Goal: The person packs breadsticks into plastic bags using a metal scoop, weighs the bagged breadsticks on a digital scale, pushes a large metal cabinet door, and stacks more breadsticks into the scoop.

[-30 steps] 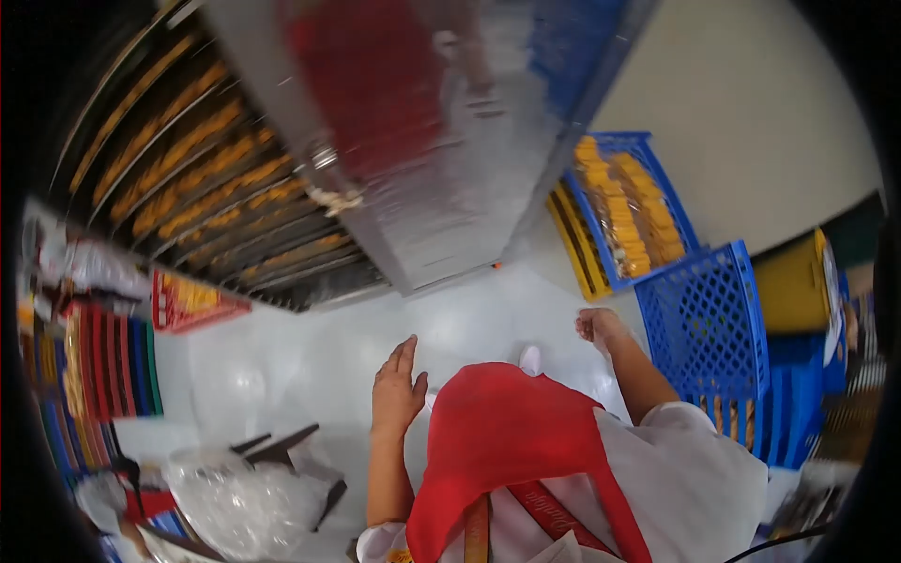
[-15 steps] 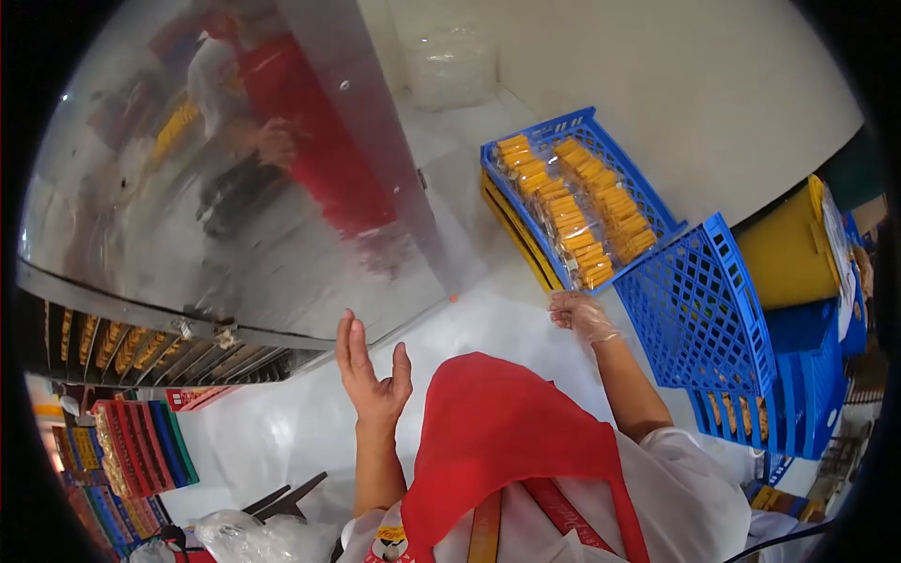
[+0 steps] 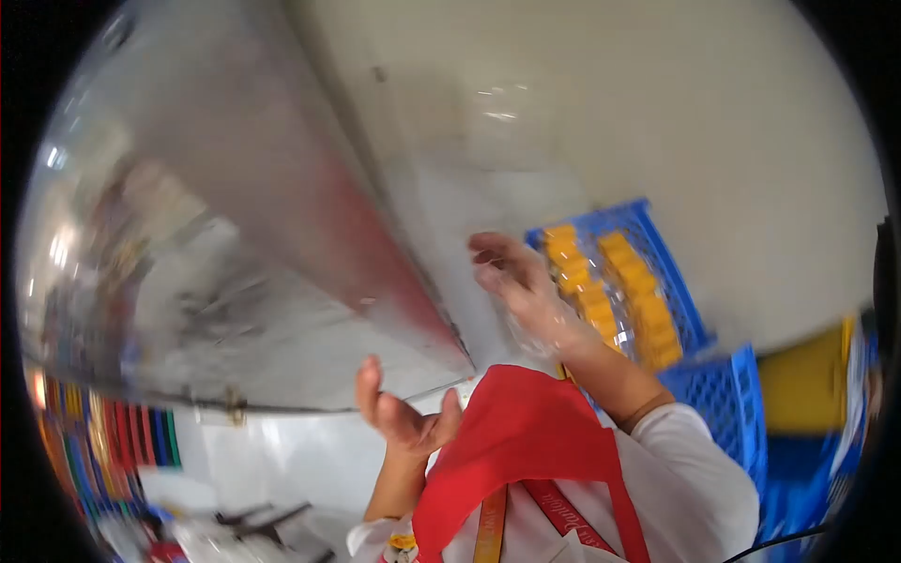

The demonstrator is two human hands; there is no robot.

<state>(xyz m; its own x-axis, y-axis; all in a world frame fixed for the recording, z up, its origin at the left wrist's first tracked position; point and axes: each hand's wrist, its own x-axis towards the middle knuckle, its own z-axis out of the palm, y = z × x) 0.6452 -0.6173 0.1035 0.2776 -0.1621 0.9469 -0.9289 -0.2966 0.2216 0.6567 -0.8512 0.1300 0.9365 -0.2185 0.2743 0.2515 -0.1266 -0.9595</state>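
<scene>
My left hand [image 3: 404, 418] is raised near the lower edge of a large shiny metal door [image 3: 244, 310], its fingers apart and nothing in it. My right hand [image 3: 521, 286], in a clear plastic glove, is lifted between the door and a blue crate [image 3: 690, 291]. Its fingers are curled and blurred by motion, and I cannot make out anything in them. Inside the crate lie two rows of yellow-orange items [image 3: 648, 300] in clear wrapping.
A second blue crate [image 3: 718, 399] leans beside the first. Behind it is a yellow bin [image 3: 802, 385]. Stacked coloured trays [image 3: 141, 436] stand at the lower left. A pale wall [image 3: 751, 141] rises behind the crates.
My right hand has moved up and left, away from the crate's near edge. My left hand is lower and further right. The view has shifted, and the metal door fills more of it.
</scene>
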